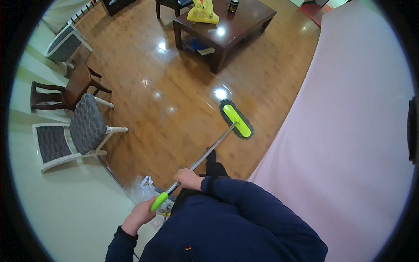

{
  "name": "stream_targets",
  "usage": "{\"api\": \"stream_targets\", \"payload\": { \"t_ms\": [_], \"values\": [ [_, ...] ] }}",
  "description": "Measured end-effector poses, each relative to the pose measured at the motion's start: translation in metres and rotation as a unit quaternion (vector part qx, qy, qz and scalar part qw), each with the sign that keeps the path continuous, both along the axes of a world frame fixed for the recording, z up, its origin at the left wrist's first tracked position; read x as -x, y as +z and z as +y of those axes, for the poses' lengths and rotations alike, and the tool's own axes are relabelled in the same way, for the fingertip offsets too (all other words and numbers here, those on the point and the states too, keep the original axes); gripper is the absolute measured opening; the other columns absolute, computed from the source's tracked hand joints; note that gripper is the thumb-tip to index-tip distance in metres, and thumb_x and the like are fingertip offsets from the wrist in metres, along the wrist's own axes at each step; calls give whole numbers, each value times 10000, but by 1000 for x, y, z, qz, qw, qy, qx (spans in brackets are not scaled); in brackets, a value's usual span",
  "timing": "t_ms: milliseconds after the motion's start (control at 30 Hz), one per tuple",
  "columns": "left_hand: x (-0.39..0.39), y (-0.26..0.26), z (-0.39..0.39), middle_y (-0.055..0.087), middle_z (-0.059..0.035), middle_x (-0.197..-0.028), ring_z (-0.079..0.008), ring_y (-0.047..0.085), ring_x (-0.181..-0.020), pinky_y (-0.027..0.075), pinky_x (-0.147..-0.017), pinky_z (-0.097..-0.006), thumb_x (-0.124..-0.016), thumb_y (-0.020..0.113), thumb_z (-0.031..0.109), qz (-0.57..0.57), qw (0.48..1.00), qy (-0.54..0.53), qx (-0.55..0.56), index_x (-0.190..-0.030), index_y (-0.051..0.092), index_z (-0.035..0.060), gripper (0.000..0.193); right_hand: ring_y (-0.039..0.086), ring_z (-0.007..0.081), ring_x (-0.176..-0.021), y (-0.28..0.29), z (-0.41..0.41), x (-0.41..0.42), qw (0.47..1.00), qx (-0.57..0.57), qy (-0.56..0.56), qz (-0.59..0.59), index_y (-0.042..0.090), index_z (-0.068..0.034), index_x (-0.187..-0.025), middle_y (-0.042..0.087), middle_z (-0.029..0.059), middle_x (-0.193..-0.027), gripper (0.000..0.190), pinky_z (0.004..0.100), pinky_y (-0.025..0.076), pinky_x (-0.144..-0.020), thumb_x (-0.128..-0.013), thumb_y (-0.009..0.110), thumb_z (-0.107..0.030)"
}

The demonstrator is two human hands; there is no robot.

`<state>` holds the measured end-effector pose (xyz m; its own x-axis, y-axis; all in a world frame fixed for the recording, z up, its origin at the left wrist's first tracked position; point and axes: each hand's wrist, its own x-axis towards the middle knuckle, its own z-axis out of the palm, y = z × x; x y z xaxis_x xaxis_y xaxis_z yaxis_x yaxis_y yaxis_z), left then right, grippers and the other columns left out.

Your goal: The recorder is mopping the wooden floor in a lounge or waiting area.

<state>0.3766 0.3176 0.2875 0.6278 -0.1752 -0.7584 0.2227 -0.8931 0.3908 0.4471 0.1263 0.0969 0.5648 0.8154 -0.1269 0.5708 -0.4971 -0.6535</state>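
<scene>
A flat mop with a grey chenille pad point(247, 123) and a bright green head plate point(231, 113) lies flat on the wood-look floor point(176, 131). Its metal pole point(213, 146) slants back from the head toward my body. My left hand point(141, 212) grips the green end handle point(160, 201). Farther down the pole, my right hand point(189, 179) is closed around the metal. One dark shoe point(211, 154) shows just behind the mop head, beside the pole.
Ahead stands a dark wooden coffee table point(248, 16) bearing a yellow plastic bag point(203, 13) and a jar point(233, 6). Grey-and-white chairs point(87, 126) and a brown wooden chair point(77, 83) line the left wall. Pale pink cloth point(340, 108) borders the right; clear plastic bags point(144, 187) lie near my left hand.
</scene>
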Motion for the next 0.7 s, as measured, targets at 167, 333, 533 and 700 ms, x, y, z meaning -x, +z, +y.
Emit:
{"api": "stream_targets", "payload": {
  "t_ms": [167, 333, 533, 700],
  "values": [
    [22, 38, 33, 581, -179, -796, -355, 553, -770, 447, -652, -409, -656, 556, 74, 44, 999, -5, -28, -1069, 488, 150, 425, 536, 329, -668, 13, 39, 33, 990, -89, 41, 105, 532, -76, -661, 537, 125, -646, 103, 420, 416, -564, -600, 583, -140],
    [44, 25, 46, 587, -171, -806, -347, 557, -770, 449, -658, -404, -649, 567, 72, 32, 998, -6, -45, -1066, 498, 151, 431, 537, 338, -679, -2, 50, 54, 982, -120, 34, 142, 533, -77, -679, 542, 132, -657, 81, 425, 408, -555, -614, 557, -121],
    [56, 0, 33, 592, -165, -816, -341, 560, -782, 451, -669, -398, -652, 577, 89, 10, 999, 18, -35, -1074, 502, 133, 430, 539, 338, -691, -10, 35, 55, 985, -71, 34, 155, 532, -71, -657, 545, 133, -660, 58, 424, 406, -566, -610, 545, -102],
    [47, -27, 16, 593, -168, -827, -345, 560, -793, 449, -679, -410, -653, 583, 111, -1, 999, 11, -33, -1091, 487, 134, 449, 544, 331, -693, -19, 9, 39, 986, -57, 29, 152, 537, -73, -665, 548, 126, -663, 79, 416, 413, -574, -597, 553, -111]
  ]
}}
